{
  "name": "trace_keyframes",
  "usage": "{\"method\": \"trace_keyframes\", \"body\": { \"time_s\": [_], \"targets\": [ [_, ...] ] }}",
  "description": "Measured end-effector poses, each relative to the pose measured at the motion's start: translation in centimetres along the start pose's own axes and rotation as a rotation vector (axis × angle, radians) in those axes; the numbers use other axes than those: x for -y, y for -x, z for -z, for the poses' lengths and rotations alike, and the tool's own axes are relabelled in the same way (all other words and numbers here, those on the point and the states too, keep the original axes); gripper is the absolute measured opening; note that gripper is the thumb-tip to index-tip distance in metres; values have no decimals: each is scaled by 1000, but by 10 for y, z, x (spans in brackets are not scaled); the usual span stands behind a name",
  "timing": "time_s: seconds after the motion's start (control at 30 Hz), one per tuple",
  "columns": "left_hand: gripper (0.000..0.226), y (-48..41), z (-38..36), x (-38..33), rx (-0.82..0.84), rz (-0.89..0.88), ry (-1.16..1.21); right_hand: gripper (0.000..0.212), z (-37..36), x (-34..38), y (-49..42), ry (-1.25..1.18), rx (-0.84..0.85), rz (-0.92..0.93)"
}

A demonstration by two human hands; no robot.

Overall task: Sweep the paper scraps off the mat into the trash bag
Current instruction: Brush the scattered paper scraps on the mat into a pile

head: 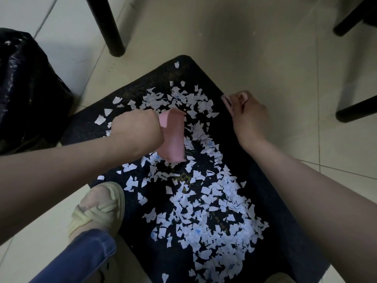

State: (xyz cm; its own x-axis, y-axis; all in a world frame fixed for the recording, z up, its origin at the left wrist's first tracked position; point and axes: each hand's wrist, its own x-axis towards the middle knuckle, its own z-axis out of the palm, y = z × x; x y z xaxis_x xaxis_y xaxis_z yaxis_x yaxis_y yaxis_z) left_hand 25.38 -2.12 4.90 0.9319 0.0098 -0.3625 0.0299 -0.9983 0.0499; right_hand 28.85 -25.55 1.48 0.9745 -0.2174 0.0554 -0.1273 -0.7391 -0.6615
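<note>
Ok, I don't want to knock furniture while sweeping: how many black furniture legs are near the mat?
3. One leg stands beyond the mat's far corner; one is at top right; one at the right edge. Others may be out of frame.

Indoor room; home or office, can't tell. Pale glossy tile floor with grout lines. Black furniture legs stand on it at the top. Dark mat laid on the tiles, black trash bag on the floor left of it.
</note>
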Motion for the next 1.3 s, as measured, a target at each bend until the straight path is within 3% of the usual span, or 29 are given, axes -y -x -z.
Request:
{"method": "trace_keyframes", "body": {
  "time_s": [0.13,0.27,0.43,0.53,0.6,0.7,0.87,0.97,1.13,1.2,1.3],
  "targets": [
    [14,-1,3,-5,8,21,-4,28,-9,-10,-3,-23,141,-100],
    [12,-2,4,-6,12,32,-14,29,-16,-13,4,-5,350,-40],
    [14,-4,4,-3,25,22,4,35,-8,-14,-14,-157,153,-106],
    [12,-5,6,-4,34,34,8,31,-7,-11,-23,-121,-9,-102],
    [10,-6,7,-5,33,45,2,29,-10,-11,-24,-98,31,-139],
    [9,-7,6,-7,22,54,-3,30,-18,-15,-20,-161,269,-170],
    [16,-7,5,-1,52,52,40,43,-14,-4,-19,60,392,-5],
    [16,-6,6,2,55,60,67,43,-9,0,-25,96,324,-39],
    [17,-9,9,2,6,78,68,25,-3,2,-27,-101,9,-111],
    [16,-9,7,1,5,88,64,26,-11,-4,-30,-98,32,-146],
    [17,-9,5,0,9,71,48,25,-25,-10,-28,-131,250,-160]
  ]
}}
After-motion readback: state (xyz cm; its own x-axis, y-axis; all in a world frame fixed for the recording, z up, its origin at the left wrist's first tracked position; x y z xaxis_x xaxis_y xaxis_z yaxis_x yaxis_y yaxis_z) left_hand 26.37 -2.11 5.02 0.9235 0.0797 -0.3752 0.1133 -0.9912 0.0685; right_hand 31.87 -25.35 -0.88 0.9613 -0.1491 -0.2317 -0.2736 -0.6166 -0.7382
